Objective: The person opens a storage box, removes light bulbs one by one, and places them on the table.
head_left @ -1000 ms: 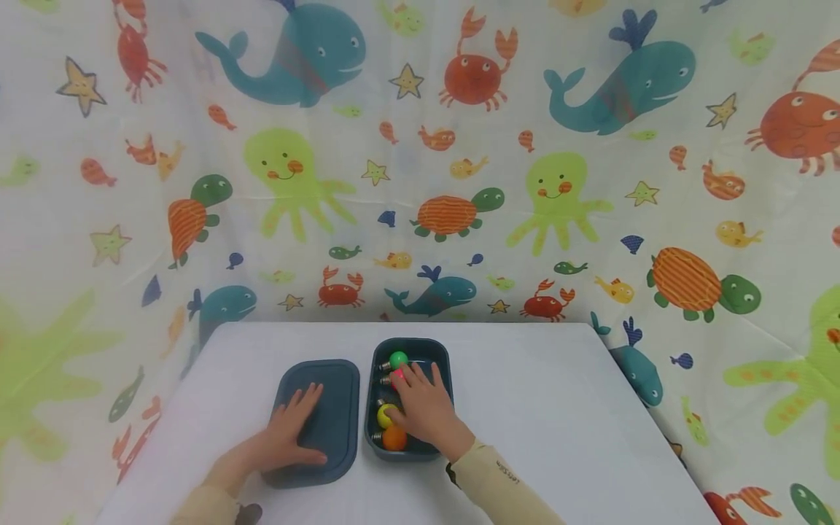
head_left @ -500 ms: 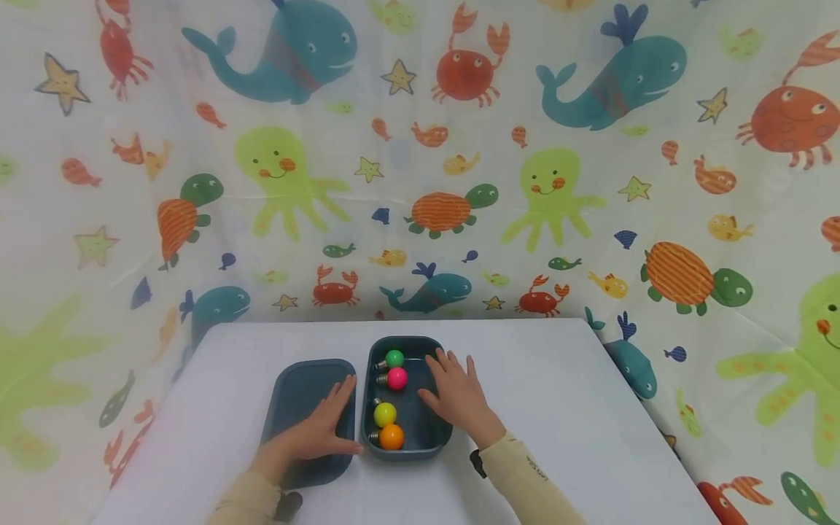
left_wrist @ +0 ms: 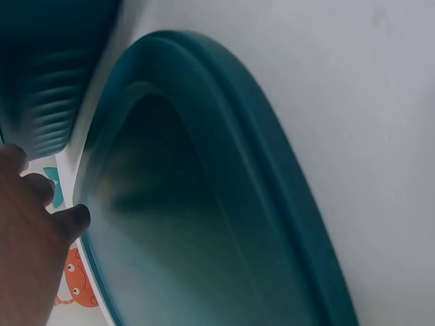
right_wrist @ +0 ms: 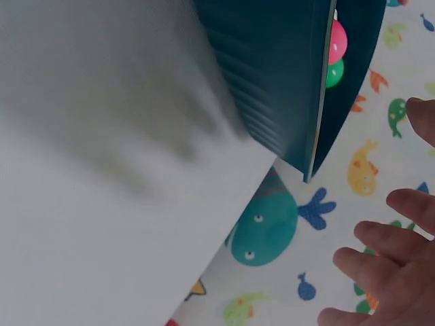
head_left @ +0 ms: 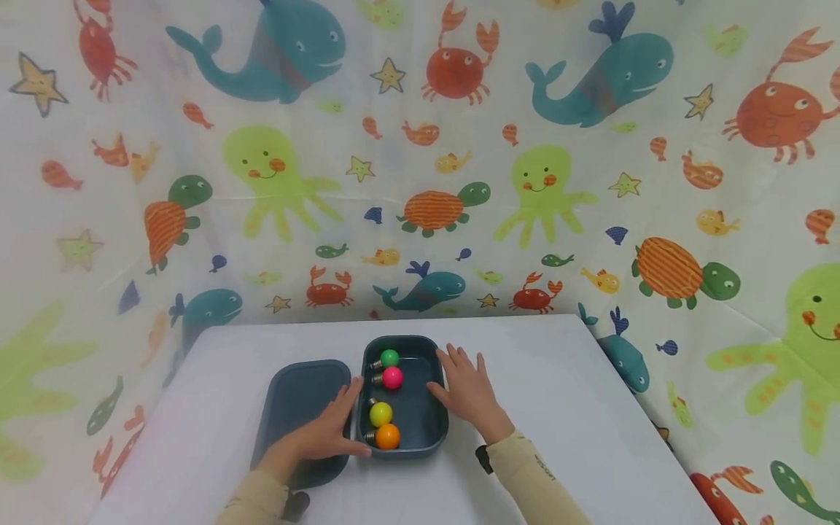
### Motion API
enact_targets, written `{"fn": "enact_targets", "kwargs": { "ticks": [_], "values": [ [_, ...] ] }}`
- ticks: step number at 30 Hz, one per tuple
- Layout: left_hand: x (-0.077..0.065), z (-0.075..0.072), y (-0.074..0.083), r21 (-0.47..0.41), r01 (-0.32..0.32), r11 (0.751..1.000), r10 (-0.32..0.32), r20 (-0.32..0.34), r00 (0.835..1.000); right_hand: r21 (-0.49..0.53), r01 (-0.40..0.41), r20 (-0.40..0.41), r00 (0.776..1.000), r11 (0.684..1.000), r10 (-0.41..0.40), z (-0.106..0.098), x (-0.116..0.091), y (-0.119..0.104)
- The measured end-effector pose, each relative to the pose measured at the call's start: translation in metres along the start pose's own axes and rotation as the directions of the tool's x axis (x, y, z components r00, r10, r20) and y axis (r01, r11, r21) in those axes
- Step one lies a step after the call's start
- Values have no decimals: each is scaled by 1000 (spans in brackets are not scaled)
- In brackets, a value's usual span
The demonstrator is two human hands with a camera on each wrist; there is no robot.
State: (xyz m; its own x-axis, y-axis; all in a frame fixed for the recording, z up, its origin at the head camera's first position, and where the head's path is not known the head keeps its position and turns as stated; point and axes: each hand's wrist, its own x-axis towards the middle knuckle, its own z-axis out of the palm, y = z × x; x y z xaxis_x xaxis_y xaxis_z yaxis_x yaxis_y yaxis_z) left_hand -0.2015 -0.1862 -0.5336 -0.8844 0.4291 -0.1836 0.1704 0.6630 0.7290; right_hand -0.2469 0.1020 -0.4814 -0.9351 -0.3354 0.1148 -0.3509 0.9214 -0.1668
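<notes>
A dark blue rectangular box (head_left: 418,408) stands on the table. Along its left side lie small coloured light bulbs: a green bulb (head_left: 390,358), a pink bulb (head_left: 392,378), a yellow bulb (head_left: 380,414) and an orange bulb (head_left: 388,437). My left hand (head_left: 320,432) reaches over the matching lid (head_left: 298,401), thumb and fingers spread at the box's left wall. At the right rim is my right hand (head_left: 471,394), its fingers extended and thumb near the edge. Whether either hand touches the box, I cannot tell. In the left wrist view, the lid (left_wrist: 251,170) fills the middle.
The white table (head_left: 538,423) extends right of the box. Behind it hangs a curtain (head_left: 485,292) printed with sea animals, which also runs along both sides.
My right hand has left the bulbs and moved right to the box's right rim. My left hand has shifted right, from over the lid to the box's left side.
</notes>
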Motion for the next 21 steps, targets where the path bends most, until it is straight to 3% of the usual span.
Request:
{"fn": "enact_targets", "kwargs": {
  "ticks": [12,21],
  "values": [
    [2,2,2,-30,-35,999,36,39,999,19,-11,-22,1000,1000,12,-1,1,4],
    [6,4,1,-77,0,997,4,55,998,56,-13,-17,1000,998,14,-2,4,4]
  ]
}}
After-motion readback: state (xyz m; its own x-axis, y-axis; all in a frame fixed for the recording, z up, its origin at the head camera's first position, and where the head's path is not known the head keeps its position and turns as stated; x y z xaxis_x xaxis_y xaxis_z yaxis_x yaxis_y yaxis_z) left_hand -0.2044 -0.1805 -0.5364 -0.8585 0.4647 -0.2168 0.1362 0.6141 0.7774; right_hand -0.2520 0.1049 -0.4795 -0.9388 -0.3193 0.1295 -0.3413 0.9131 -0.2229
